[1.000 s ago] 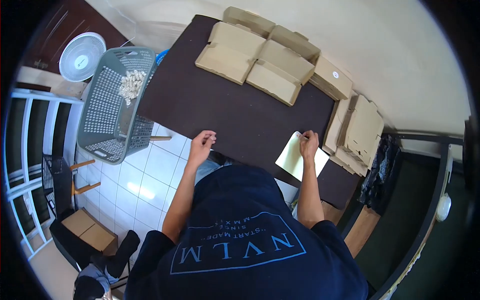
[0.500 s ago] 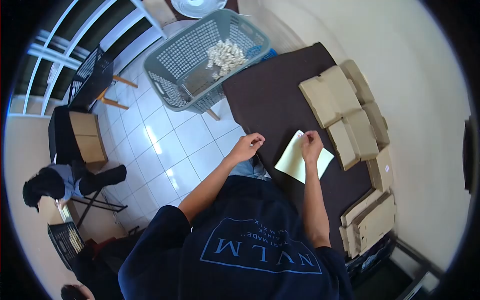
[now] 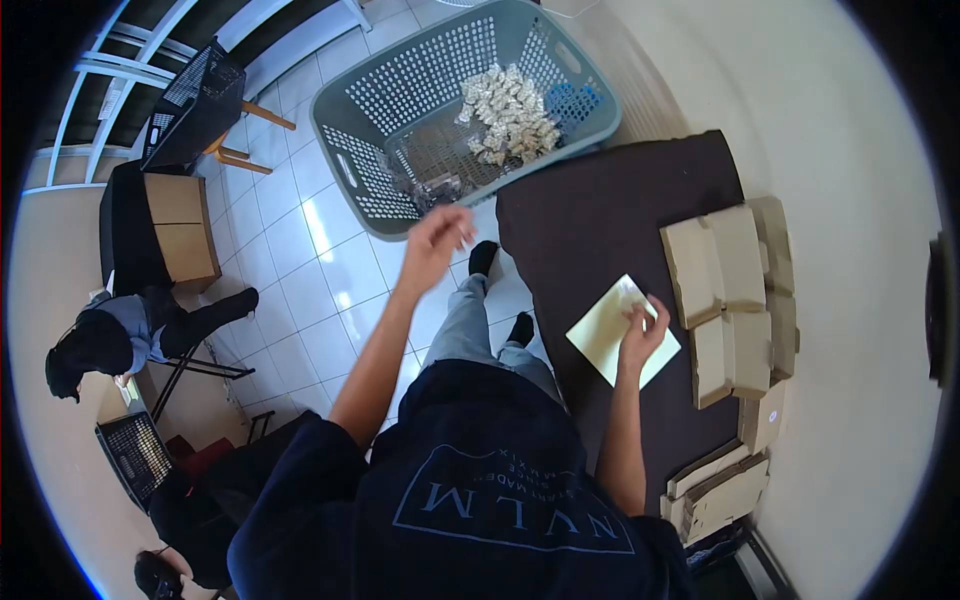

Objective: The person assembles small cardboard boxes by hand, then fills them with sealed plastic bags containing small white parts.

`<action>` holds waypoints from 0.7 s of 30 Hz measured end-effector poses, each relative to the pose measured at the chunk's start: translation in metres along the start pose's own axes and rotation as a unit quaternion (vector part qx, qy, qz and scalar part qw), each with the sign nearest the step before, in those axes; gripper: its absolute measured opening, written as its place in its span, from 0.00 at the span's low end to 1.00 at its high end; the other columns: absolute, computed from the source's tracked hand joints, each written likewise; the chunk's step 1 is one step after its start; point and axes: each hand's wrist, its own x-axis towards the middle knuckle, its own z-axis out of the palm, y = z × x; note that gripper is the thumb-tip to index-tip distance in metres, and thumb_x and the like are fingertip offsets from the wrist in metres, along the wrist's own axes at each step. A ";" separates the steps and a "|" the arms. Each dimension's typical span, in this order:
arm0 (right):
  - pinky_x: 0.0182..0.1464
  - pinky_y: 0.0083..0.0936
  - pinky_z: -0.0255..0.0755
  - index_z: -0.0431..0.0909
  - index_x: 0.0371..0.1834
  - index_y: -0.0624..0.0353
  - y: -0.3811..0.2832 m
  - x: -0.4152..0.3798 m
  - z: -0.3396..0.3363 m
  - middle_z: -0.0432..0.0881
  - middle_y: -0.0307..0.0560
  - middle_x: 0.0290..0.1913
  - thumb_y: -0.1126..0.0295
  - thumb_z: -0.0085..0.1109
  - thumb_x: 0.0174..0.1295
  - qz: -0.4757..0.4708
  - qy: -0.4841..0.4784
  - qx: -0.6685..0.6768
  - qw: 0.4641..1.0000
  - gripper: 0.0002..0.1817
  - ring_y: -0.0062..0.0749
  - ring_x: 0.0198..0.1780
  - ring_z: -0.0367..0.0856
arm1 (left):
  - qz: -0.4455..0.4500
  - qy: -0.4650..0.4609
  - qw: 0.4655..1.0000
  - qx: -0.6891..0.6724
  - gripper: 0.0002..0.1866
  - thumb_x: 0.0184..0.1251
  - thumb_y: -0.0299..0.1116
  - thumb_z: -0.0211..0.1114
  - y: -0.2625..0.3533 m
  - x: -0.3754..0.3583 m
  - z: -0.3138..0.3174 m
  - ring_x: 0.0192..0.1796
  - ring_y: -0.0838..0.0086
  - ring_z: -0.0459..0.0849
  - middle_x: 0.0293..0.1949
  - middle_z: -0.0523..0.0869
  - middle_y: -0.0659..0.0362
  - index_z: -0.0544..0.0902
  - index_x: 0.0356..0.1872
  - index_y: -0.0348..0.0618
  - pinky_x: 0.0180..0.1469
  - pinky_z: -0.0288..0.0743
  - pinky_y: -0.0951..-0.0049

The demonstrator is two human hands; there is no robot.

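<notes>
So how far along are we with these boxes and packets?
Already done, it seems: two cardboard boxes stand open on the table. In hand: the right hand is at the pale sheet, grip unclear; the left hand is blurred near the basket. Probably left: filling the boxes, as packets lie in the basket and none show in the open boxes.

A dark-covered bench stands near a plain cream wall at its right edge. Beyond its left edge spreads a floor of glossy white square tiles with darker joints, where bright light reflects in patches. At upper left, white bars cross dark panels, near wooden legs; lower down stands a black folding frame.
</notes>
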 end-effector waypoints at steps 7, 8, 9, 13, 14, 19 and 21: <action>0.28 0.17 0.70 0.75 0.44 0.66 -0.024 -0.017 0.026 0.79 0.43 0.36 0.74 0.54 0.70 0.117 0.031 -0.070 0.990 0.06 0.19 0.28 0.76 | -0.135 -0.031 0.925 0.354 0.09 0.62 0.32 0.65 -0.104 0.223 -0.090 0.35 0.69 0.86 0.28 0.86 0.56 0.84 0.42 0.42 0.41 0.78 0.71; 0.26 0.17 0.69 0.75 0.44 0.66 -0.028 -0.018 0.031 0.78 0.42 0.34 0.75 0.54 0.69 0.135 0.050 -0.071 0.987 0.06 0.19 0.26 0.75 | -0.138 -0.035 0.925 0.352 0.09 0.62 0.32 0.65 -0.132 0.247 -0.100 0.35 0.69 0.86 0.28 0.86 0.56 0.84 0.42 0.42 0.41 0.78 0.71; 0.25 0.17 0.69 0.75 0.44 0.66 -0.033 -0.019 0.036 0.77 0.42 0.33 0.75 0.54 0.69 0.147 0.059 -0.070 0.985 0.06 0.19 0.25 0.74 | -0.142 -0.068 0.901 0.404 0.11 0.60 0.34 0.66 -0.163 0.266 -0.110 0.40 0.63 0.86 0.32 0.87 0.53 0.84 0.43 0.45 0.46 0.78 0.67; 0.25 0.18 0.70 0.76 0.44 0.67 -0.051 -0.037 0.041 0.77 0.43 0.35 0.75 0.54 0.68 0.214 0.075 -0.119 0.967 0.07 0.19 0.26 0.75 | -0.226 -0.134 0.840 0.474 0.16 0.54 0.35 0.66 -0.246 0.311 -0.113 0.54 0.52 0.82 0.49 0.85 0.47 0.85 0.45 0.46 0.59 0.74 0.59; 0.26 0.18 0.71 0.76 0.45 0.67 -0.049 -0.041 0.042 0.77 0.44 0.36 0.74 0.55 0.68 0.238 0.072 -0.131 0.960 0.08 0.21 0.28 0.76 | -0.250 -0.130 0.844 0.456 0.17 0.53 0.34 0.66 -0.267 0.317 -0.111 0.56 0.51 0.81 0.52 0.84 0.47 0.85 0.46 0.46 0.60 0.74 0.60; 0.29 0.19 0.72 0.72 0.48 0.63 -0.027 -0.054 0.047 0.73 0.40 0.37 0.70 0.62 0.65 0.270 0.018 -0.157 0.950 0.13 0.20 0.33 0.74 | -0.276 -0.179 0.831 0.449 0.21 0.53 0.33 0.64 -0.283 0.327 -0.088 0.60 0.52 0.79 0.56 0.82 0.46 0.82 0.52 0.46 0.61 0.73 0.59; 0.29 0.18 0.68 0.70 0.46 0.59 -0.020 -0.048 0.046 0.69 0.36 0.31 0.68 0.66 0.63 0.261 -0.006 -0.208 0.943 0.15 0.18 0.29 0.70 | -0.273 -0.188 0.825 0.457 0.23 0.54 0.33 0.63 -0.292 0.331 -0.085 0.61 0.52 0.78 0.57 0.81 0.45 0.81 0.55 0.46 0.61 0.73 0.59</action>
